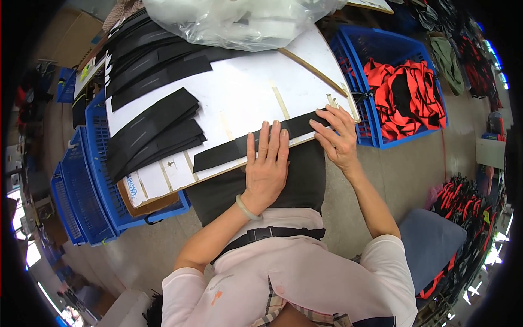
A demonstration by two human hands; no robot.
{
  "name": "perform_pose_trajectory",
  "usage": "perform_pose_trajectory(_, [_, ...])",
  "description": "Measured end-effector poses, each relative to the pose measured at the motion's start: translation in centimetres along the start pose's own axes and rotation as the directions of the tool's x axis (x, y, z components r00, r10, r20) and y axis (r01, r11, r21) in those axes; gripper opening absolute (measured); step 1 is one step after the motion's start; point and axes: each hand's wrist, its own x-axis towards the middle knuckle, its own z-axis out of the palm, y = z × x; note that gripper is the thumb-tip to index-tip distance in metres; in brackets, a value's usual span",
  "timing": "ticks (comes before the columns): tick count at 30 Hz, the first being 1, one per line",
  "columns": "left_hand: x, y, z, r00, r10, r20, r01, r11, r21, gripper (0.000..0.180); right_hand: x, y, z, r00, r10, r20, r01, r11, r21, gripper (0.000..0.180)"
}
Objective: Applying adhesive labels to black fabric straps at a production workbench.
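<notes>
A long black fabric strip (pixel 229 152) lies along the near edge of a white work board (pixel 245 92). My left hand (pixel 267 166) rests flat on the strip's middle, fingers together, a pale bangle on the wrist. My right hand (pixel 339 139) presses the strip's right end near the board's corner, fingers spread. Neither hand grips anything. Stacks of similar black strips (pixel 155 133) lie on the board's left part.
A clear plastic bag (pixel 234 19) sits at the board's far side. A blue crate with red and black fabric (pixel 406 92) stands to the right. Blue crates (pixel 90 180) stand at the left, under and beside the board. More red-black pieces (pixel 463 196) lie at lower right.
</notes>
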Motion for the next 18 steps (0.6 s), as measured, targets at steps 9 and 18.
perform_pose_trajectory(9, [-0.14, -0.13, 0.13, 1.000, 0.024, -0.019, -0.024, 1.000, 0.015, 0.078, -0.06, -0.04, 0.20, 1.000, 0.005, -0.010, -0.005, 1.000, 0.019, 0.027])
perform_pose_trajectory(18, [-0.05, 0.04, 0.12, 1.000, 0.009, 0.005, -0.009, 0.999, 0.034, 0.080, 0.15, -0.21, 0.12, 1.000, 0.016, -0.020, -0.015, 1.000, 0.027, 0.025])
